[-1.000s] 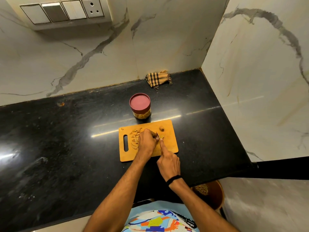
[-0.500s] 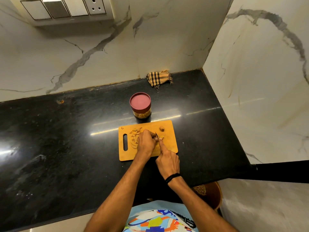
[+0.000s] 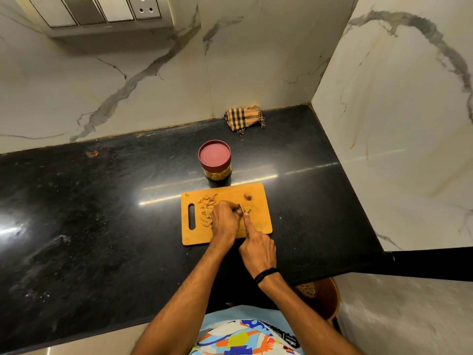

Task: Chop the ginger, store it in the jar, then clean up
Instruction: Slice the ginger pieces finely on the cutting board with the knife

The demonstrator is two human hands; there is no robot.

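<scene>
Two bare hands work at the middle of an orange cutting board [image 3: 261,219]: the left hand [image 3: 224,221], fingers curled under, pins a ginger piece [image 3: 247,209] against the board, while the right hand [image 3: 257,248], a black band on its wrist, grips a small knife [image 3: 240,208] with the index finger laid straight along the back of the blade. The knife's handle is hidden inside the fist, and only a short sliver of blade shows between the two hands, touching the ginger. The board lies on a glossy black stone countertop [image 3: 89,226] set into a corner of white veined marble wall [image 3: 256,60]. Just behind the board stands a clear jar [image 3: 215,160], its maroon lid on and yellowish contents visible through the side. A checked cloth [image 3: 243,118] sits crumpled against the back wall. Pale ginger slices [image 3: 206,210] are heaped near the board's handle slot, partly under the left hand, and one small uncut ginger knob [image 3: 247,196] rests alone near the far edge.
</scene>
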